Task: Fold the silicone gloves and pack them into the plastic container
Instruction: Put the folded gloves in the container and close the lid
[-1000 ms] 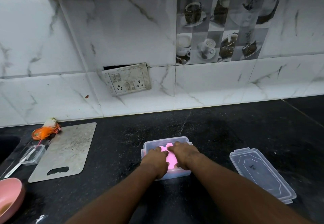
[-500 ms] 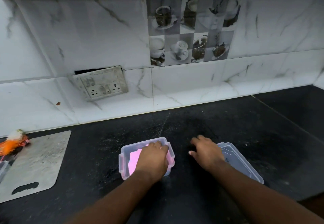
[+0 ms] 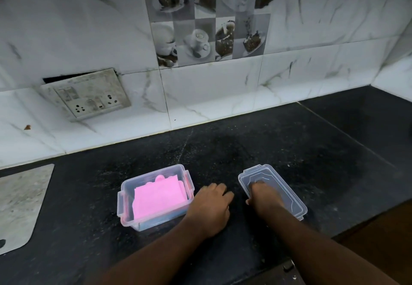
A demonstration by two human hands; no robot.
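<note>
Folded pink gloves (image 3: 158,195) lie flat inside the open plastic container (image 3: 124,202), its long axis running left-near to right-far on the dark worktop (image 3: 289,146). Left hand (image 3: 209,209) rests palm down just beside its right wall, fingers loose, holding nothing. Right hand (image 3: 265,197) presses on the clear lid (image 3: 289,193), thumb at its near-left edge; lid angled far-left to near-right.

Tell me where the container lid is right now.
The lid lies on the black counter, right of the open container, with the right hand on its near end.
</note>
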